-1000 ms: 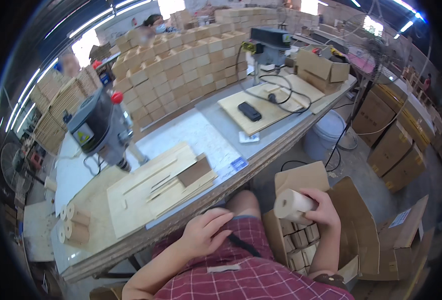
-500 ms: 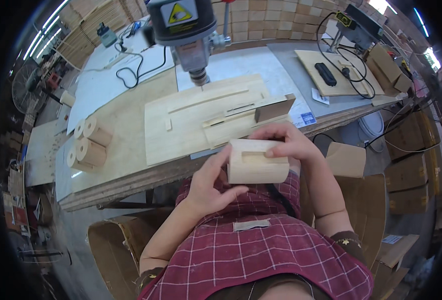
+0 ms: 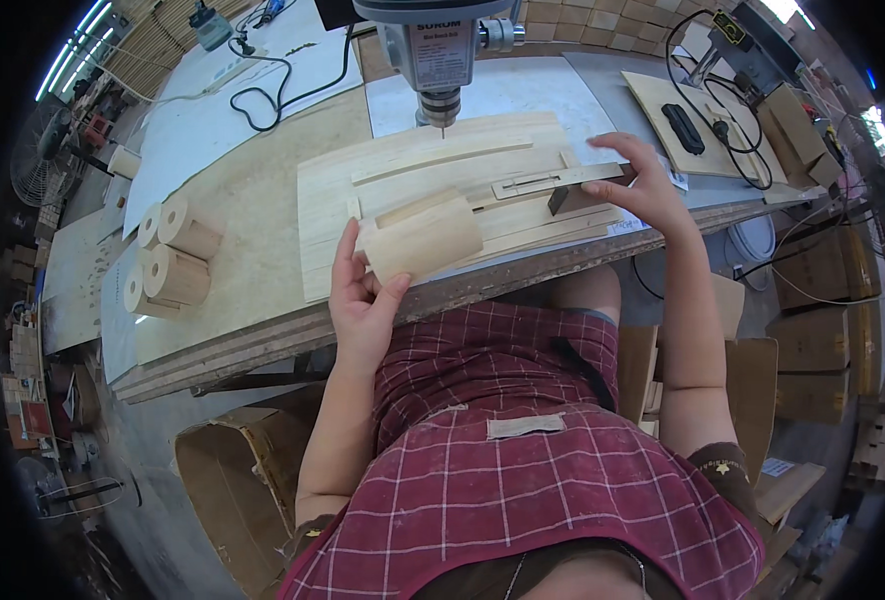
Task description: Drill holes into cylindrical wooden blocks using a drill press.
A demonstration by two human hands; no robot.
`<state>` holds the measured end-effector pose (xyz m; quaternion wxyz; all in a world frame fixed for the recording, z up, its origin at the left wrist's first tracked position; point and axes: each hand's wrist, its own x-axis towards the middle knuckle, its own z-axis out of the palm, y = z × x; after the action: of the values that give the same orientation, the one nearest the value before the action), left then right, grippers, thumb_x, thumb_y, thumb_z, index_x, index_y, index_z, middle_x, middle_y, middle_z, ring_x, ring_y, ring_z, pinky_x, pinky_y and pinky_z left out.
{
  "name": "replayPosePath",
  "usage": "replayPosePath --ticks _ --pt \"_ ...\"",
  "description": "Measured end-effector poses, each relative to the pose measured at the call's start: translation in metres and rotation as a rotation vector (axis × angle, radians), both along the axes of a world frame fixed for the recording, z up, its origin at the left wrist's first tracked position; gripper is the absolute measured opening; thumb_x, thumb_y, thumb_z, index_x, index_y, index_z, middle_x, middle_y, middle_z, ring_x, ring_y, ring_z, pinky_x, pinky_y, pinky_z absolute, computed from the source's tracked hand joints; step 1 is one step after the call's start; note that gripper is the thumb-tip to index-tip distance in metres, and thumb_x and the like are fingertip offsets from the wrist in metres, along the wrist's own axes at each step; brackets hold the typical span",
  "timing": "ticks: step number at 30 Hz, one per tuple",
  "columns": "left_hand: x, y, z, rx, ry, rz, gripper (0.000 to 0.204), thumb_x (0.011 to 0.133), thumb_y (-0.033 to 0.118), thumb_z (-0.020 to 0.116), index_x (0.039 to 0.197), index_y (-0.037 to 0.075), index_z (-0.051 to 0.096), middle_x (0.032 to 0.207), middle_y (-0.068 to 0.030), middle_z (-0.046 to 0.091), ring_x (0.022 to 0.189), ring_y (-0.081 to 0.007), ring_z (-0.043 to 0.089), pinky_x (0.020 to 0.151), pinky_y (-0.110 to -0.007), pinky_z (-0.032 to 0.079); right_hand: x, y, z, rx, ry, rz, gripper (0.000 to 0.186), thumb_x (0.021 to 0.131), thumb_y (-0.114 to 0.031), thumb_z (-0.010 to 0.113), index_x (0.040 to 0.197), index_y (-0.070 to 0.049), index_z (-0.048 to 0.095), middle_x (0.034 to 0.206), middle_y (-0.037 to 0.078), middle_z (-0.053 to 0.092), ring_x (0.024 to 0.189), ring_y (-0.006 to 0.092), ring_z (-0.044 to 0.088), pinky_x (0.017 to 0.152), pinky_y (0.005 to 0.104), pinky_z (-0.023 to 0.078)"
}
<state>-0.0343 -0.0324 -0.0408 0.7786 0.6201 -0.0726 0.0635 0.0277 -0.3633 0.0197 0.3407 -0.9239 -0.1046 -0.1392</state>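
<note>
My left hand (image 3: 365,285) grips the left end of a pale wooden cylinder (image 3: 425,243), thumb below and fingers at its end face. A long recess runs along the cylinder's upper side. It lies tilted over the near edge of a wooden jig board (image 3: 328,255), against the jig's strips. My right hand (image 3: 648,190) is at the jig's right end, thumb and forefinger spread around a dark-faced upright plate (image 3: 575,192). The thumb touches that plate; its far side is partly hidden. Above the board hangs a bench drill's chuck (image 3: 440,107) with a thin bit.
Several bored wooden cylinders (image 3: 178,265) stand at the table's left. Cables (image 3: 281,90) lie on the white sheet behind. A second drill stand (image 3: 733,50) and a black power strip (image 3: 683,130) are at the right. Cardboard boxes (image 3: 228,480) stand below the table's edge.
The cylinder has moved from in front of my body forward and left onto the jig, turned over in my left hand. My right hand has let go of it and moved right to the plate.
</note>
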Motion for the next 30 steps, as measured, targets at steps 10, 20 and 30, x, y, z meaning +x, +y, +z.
replayPosePath --ticks 10,20,30 --pt "0.023 -0.008 -0.006 0.225 0.018 -0.192 0.082 0.076 -0.009 0.057 0.142 0.012 0.012 0.13 -0.0142 0.039 0.112 -0.0211 0.049 0.088 -0.03 0.044 0.007 -0.01 -0.018 0.019 0.152 0.034 0.035 0.064 -0.017 0.077 0.093 -0.003 0.062 0.094 0.008 0.057 0.089 0.0227 0.055 0.078 0.031 0.044" --pt "0.032 -0.045 0.01 0.417 0.031 -0.262 0.082 0.076 -0.002 0.064 0.142 0.015 0.018 0.106 -0.0118 0.052 0.064 -0.0086 0.051 0.057 -0.021 0.044 -0.003 -0.007 -0.019 0.141 0.145 0.022 0.039 0.064 -0.01 0.075 0.099 -0.002 0.06 0.096 0.008 0.056 0.089 0.0204 0.055 0.079 0.0312 0.045" --pt "0.027 -0.053 0.019 0.358 0.135 -0.155 0.076 0.085 0.007 0.055 0.143 0.012 0.005 0.121 -0.0187 0.046 0.06 -0.0105 0.051 0.051 -0.022 0.045 -0.006 0.014 -0.054 0.427 -0.04 -0.016 0.069 0.068 -0.008 0.073 0.127 -0.011 0.039 0.107 0.009 0.056 0.106 0.0228 0.052 0.087 0.0327 0.043"
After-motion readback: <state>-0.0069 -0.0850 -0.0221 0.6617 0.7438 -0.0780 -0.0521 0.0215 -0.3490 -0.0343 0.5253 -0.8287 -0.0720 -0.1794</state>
